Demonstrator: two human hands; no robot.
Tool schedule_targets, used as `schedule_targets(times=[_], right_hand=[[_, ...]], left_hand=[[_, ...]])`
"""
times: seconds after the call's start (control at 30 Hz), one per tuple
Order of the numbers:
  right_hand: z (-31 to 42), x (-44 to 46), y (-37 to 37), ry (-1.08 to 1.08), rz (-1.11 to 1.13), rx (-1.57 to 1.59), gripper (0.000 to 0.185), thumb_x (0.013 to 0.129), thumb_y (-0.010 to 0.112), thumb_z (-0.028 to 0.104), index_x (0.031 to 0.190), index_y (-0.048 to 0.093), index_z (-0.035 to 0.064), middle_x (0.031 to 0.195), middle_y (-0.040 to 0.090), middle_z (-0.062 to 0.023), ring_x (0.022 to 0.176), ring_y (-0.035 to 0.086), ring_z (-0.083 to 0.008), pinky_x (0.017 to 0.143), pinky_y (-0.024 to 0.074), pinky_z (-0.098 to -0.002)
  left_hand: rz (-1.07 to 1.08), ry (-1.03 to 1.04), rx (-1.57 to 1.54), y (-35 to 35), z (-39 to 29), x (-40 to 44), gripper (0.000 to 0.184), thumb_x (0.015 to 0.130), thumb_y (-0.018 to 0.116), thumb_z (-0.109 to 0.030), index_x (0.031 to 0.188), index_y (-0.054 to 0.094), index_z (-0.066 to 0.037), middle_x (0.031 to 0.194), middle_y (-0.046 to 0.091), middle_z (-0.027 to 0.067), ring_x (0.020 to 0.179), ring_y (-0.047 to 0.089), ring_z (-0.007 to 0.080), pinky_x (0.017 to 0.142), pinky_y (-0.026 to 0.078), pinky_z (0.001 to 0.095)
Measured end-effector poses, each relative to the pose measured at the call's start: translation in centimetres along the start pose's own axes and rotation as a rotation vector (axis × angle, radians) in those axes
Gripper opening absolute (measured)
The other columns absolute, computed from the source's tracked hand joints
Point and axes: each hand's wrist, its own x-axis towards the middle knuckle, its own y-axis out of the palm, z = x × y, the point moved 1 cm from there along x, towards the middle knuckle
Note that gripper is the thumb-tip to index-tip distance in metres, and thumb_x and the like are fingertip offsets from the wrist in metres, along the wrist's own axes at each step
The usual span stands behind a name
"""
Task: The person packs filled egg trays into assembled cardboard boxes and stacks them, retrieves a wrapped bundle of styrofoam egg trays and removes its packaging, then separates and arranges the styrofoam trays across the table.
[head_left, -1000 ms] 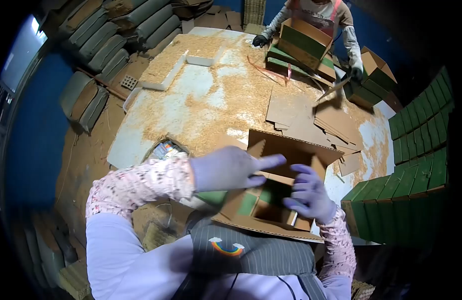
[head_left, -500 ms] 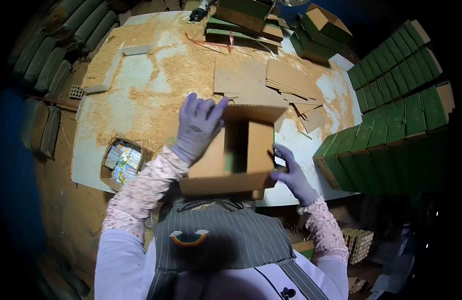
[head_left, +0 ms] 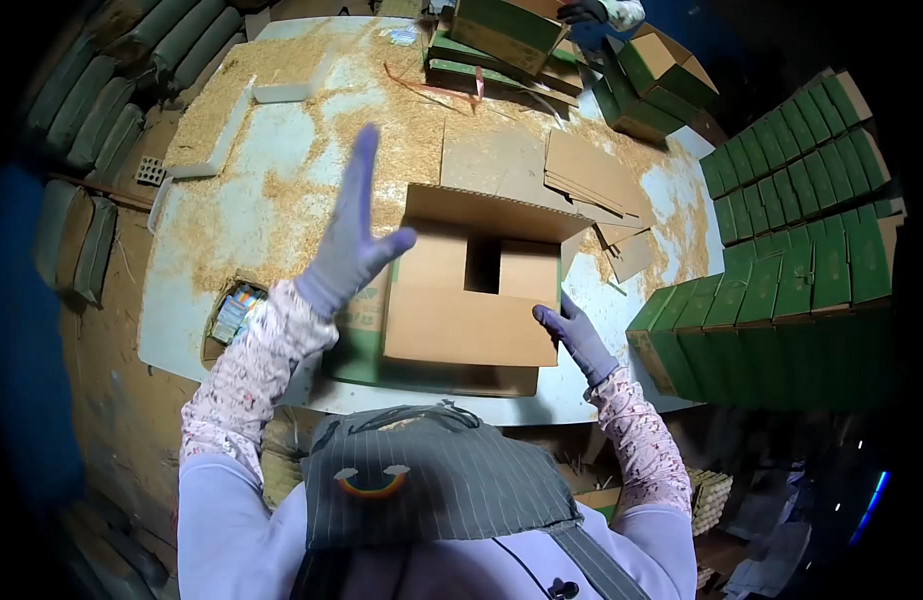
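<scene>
A cardboard box (head_left: pixel 471 325), green on its outer side, stands on the table in front of me. Its side flaps and near flap lie folded inward, leaving a small dark gap; the far flap (head_left: pixel 496 212) stands up. My left hand (head_left: pixel 353 245), in a purple-grey glove, is raised off the box's left side, fingers straight and thumb spread. At the near right corner my right hand (head_left: pixel 581 338) grips the box, thumb over the near flap's edge and fingers along the side.
Wood shavings cover much of the table (head_left: pixel 171 310). Flat cardboard sheets (head_left: pixel 586 175) lie behind the box. Green boxes (head_left: pixel 771 280) are stacked at right. A carton of packets (head_left: pixel 236 312) sits at left. Another person's dark-gloved hand (head_left: pixel 583 12) touches a far box.
The near flap has folded down over the side flaps. My left hand has let go of the box and lifted away to the left. The other person's hand has moved right.
</scene>
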Motion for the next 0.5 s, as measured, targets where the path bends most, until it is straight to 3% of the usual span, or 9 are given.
schedule_targets(times=[0.03, 0.07, 0.13, 0.17, 0.3, 0.37, 0.43, 0.47, 0.5], right_hand=[[0.3, 0.3, 0.1, 0.005, 0.002, -0.007, 0.068, 0.086, 0.067, 0.029, 0.141, 0.038, 0.0024, 0.123, 0.058, -0.0090, 0.108, 0.056, -0.0165, 0.094, 0.0434, -0.0291], [0.4, 0.5, 0.1, 0.020, 0.025, 0.025, 0.067, 0.086, 0.067, 0.029, 0.141, 0.038, 0.0028, 0.123, 0.058, -0.0090, 0.108, 0.056, -0.0166, 0.093, 0.0437, -0.0292], [0.5, 0.7, 0.0, 0.024, 0.049, 0.057, 0.069, 0.086, 0.067, 0.030, 0.141, 0.037, 0.0008, 0.123, 0.058, -0.0103, 0.108, 0.056, -0.0164, 0.092, 0.0446, -0.0291], [0.1, 0.9, 0.0, 0.018, 0.048, 0.051, 0.069, 0.086, 0.067, 0.030, 0.141, 0.037, 0.0008, 0.123, 0.058, -0.0103, 0.108, 0.056, -0.0164, 0.092, 0.0446, -0.0291], [-2.3, 1.2, 0.4, 0.064, -0.069, 0.212, 0.074, 0.088, 0.065, 0.036, 0.141, 0.033, -0.0043, 0.129, 0.053, -0.0151, 0.113, 0.055, -0.0180, 0.093, 0.0448, -0.0287], [-0.8, 1.5, 0.2, 0.060, -0.075, 0.059, 0.072, 0.092, 0.057, 0.038, 0.144, 0.027, -0.0013, 0.136, 0.045, -0.0161, 0.121, 0.048, -0.0208, 0.102, 0.0374, -0.0318], [1.8, 0.7, -1.1, -0.133, 0.086, 0.195, 0.066, 0.096, 0.048, 0.032, 0.149, 0.019, 0.0056, 0.146, 0.034, -0.0192, 0.128, 0.042, -0.0236, 0.108, 0.0302, -0.0344], [3.6, 0.0, -1.7, -0.252, 0.162, 0.261, 0.063, 0.099, 0.044, 0.029, 0.151, 0.014, 0.0091, 0.150, 0.028, -0.0207, 0.131, 0.039, -0.0250, 0.111, 0.0266, -0.0357], [5.3, -0.9, -2.0, -0.356, 0.153, 0.316, 0.065, 0.098, 0.045, 0.028, 0.152, 0.011, 0.0107, 0.150, 0.030, -0.0178, 0.131, 0.040, -0.0258, 0.109, 0.0293, -0.0372]], left_hand=[[-0.065, -0.160, -0.364, 0.7, 1.2, 0.6, 0.098, 0.070, 0.076, -0.052, 0.146, 0.032, -0.007, 0.144, 0.041, 0.0161, 0.132, 0.041, 0.0293, 0.110, 0.031, 0.0409], [-0.070, -0.172, -0.370, 0.5, 1.5, 0.7, 0.098, 0.070, 0.076, -0.052, 0.146, 0.032, -0.007, 0.144, 0.041, 0.0161, 0.132, 0.041, 0.0293, 0.110, 0.031, 0.0409], [0.431, -0.401, -0.444, 0.2, 1.5, 1.4, 0.095, 0.072, 0.077, -0.039, 0.147, 0.029, -0.007, 0.146, 0.040, 0.0145, 0.131, 0.042, 0.0267, 0.110, 0.032, 0.0374], [0.590, -0.289, -0.283, -0.6, 0.7, 0.8, 0.092, 0.072, 0.078, -0.030, 0.146, 0.029, -0.006, 0.145, 0.040, 0.0143, 0.129, 0.045, 0.0269, 0.109, 0.034, 0.0356], [1.040, 0.375, 0.127, -1.4, -1.3, -7.3, 0.107, 0.054, 0.072, -0.063, 0.138, 0.039, -0.006, 0.137, 0.046, 0.0150, 0.130, 0.042, 0.0326, 0.113, 0.028, 0.0473], [0.966, 0.507, 0.198, -0.9, 1.6, -7.4, 0.105, 0.052, 0.074, -0.057, 0.138, 0.040, -0.007, 0.142, 0.042, 0.0136, 0.131, 0.041, 0.0290, 0.114, 0.027, 0.0451], [0.830, 0.320, -0.028, -1.7, 4.3, -4.0, 0.098, 0.053, 0.074, -0.055, 0.132, 0.047, -0.005, 0.137, 0.048, 0.0152, 0.130, 0.042, 0.0284, 0.115, 0.026, 0.0452], [0.643, 0.177, -0.101, -2.2, 5.6, -3.3, 0.074, 0.070, 0.071, -0.045, 0.127, 0.052, -0.002, 0.131, 0.052, 0.0196, 0.121, 0.051, 0.0335, 0.107, 0.037, 0.0450], [0.457, -0.295, -0.294, -1.1, 7.5, -4.5, 0.059, 0.079, 0.065, -0.037, 0.124, 0.053, 0.000, 0.124, 0.055, 0.0220, 0.112, 0.055, 0.0358, 0.098, 0.042, 0.0447]])
